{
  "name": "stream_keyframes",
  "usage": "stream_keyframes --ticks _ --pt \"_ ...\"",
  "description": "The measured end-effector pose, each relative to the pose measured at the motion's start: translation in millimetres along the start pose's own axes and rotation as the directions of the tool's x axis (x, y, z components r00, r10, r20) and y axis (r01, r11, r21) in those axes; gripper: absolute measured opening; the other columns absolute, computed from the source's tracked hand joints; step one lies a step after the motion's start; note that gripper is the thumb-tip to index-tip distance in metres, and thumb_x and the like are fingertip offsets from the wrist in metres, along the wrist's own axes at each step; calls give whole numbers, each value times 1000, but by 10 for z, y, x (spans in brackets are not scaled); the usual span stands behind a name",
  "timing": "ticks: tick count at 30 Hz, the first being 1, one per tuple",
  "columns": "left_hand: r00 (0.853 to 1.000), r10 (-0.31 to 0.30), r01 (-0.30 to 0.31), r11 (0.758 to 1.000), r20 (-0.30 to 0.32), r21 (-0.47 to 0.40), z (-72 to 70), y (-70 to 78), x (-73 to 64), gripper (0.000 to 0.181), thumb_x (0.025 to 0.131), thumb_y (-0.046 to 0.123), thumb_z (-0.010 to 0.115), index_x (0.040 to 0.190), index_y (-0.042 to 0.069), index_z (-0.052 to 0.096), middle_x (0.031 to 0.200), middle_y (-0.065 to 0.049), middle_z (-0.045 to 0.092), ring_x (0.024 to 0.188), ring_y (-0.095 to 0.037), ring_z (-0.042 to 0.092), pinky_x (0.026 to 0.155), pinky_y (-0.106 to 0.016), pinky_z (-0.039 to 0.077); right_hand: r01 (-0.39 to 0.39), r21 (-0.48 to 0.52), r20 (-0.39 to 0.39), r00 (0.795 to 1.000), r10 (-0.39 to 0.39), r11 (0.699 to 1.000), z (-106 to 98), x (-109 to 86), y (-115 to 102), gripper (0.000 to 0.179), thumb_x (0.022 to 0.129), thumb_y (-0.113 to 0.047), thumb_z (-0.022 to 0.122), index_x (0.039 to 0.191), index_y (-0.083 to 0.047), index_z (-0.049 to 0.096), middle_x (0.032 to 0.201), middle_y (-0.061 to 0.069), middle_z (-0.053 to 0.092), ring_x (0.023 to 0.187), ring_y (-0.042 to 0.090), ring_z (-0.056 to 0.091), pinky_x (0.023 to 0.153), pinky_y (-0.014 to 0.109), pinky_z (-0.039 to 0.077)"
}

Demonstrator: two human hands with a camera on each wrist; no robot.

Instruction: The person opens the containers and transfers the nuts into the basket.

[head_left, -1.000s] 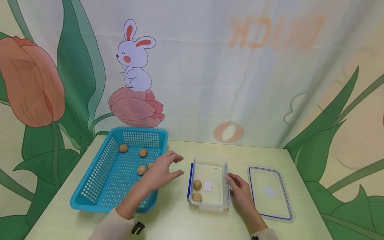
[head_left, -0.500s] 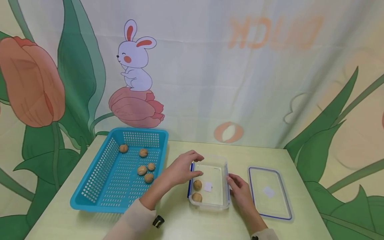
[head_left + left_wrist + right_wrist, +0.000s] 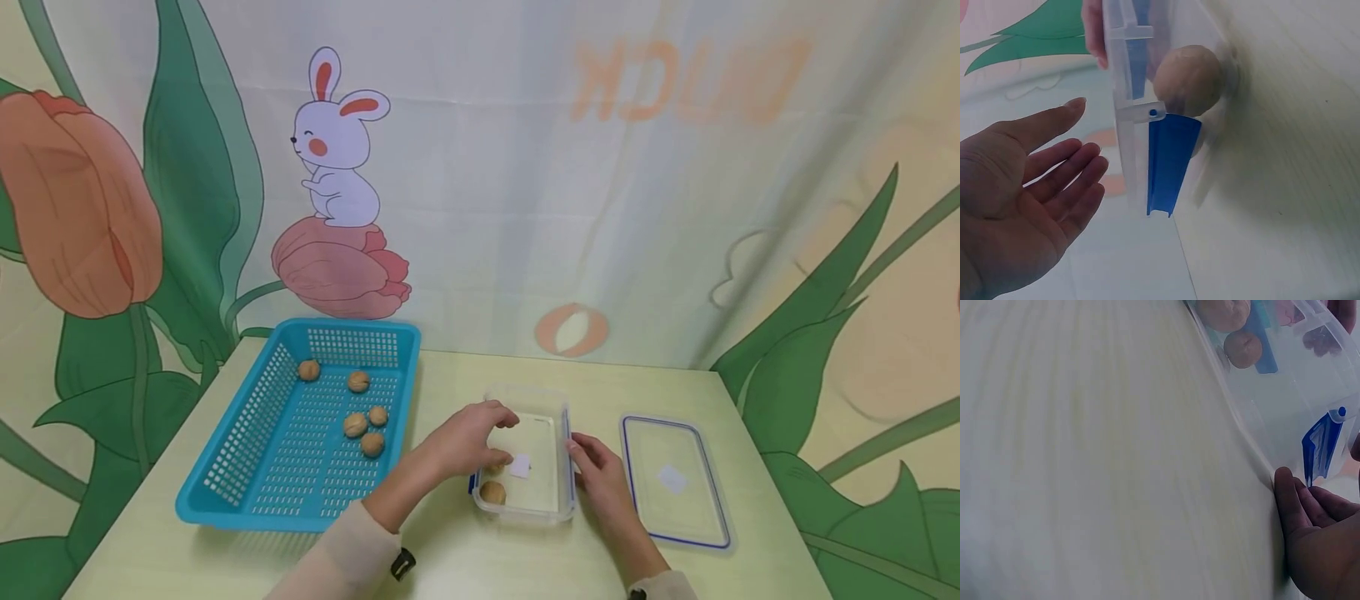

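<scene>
A clear plastic food container [image 3: 542,500] with blue side latches stands at the table's middle. In it, a walnut [image 3: 492,493] sits at the near left corner; a second walnut is mostly covered by my left hand [image 3: 468,437]. That hand hovers over the container's left rim, its fingers relaxed and apart with nothing between them, as the left wrist view [image 3: 1035,187] also shows. My right hand [image 3: 603,483] holds the container's right side, thumb at the rim and fingers low by the blue latch [image 3: 1322,447].
At left, a blue basket [image 3: 183,500] holds several walnuts [image 3: 356,425]. A clear lid [image 3: 675,517] with a blue seal lies on the table [image 3: 450,558] to the right. Behind the table hangs a printed curtain [image 3: 487,208].
My left hand has moved right, from the basket's edge to above the container's left side, and dropped lower over the walnuts there. The right hand stays in place.
</scene>
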State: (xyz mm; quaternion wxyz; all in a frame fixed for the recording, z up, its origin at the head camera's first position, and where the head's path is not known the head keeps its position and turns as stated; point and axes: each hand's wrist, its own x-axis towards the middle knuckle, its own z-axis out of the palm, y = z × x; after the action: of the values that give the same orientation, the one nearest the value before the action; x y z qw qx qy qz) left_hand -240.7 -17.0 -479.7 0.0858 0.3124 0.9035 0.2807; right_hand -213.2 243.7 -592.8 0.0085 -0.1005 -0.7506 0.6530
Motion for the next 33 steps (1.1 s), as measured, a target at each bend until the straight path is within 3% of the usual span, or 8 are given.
stream_keyframes --ticks 9,13,22,26,33 --pt "997 -8 2 997 80 75 82 -30 -25 40 93 11 79 131 6 70 126 -5 69 116 -20 65 102 -33 55 -6 6 7 1000 6 1000 8 1 -3 52 107 -35 66 147 -3 59 146 20 61 127 28 60 90 27 60" --pt "996 -8 -1 995 86 103 99 -26 -46 38 93 10 80 130 5 71 124 -5 70 113 -20 66 100 -33 56 -8 7 5 1000 8 1000 10 -7 -12 52 106 -36 67 146 -3 60 145 20 62 126 27 61 89 26 59" --pt "1000 12 -14 976 14 219 180 27 -2 43 93 -1 67 134 8 70 132 -4 68 121 -23 65 98 -33 56 -9 3 1 1000 9 1000 -6 -17 -7 53 107 -38 66 146 -3 60 145 19 62 126 24 61 88 24 58" --pt "1000 12 -5 960 -24 281 269 -3 20 43 91 -1 67 133 10 71 131 -3 69 122 -23 65 99 -34 56 2 4 1 1000 -2 1000 12 -15 -7 51 106 -37 67 144 -3 61 144 19 63 123 24 62 87 23 59" --pt "990 72 -20 926 -124 376 408 -76 13 36 90 4 74 126 10 74 121 -2 72 114 -22 67 99 -33 55 -5 8 -1 1000 5 1000 6 -25 -23 52 106 -37 68 144 -3 61 142 20 64 124 27 62 87 25 59"
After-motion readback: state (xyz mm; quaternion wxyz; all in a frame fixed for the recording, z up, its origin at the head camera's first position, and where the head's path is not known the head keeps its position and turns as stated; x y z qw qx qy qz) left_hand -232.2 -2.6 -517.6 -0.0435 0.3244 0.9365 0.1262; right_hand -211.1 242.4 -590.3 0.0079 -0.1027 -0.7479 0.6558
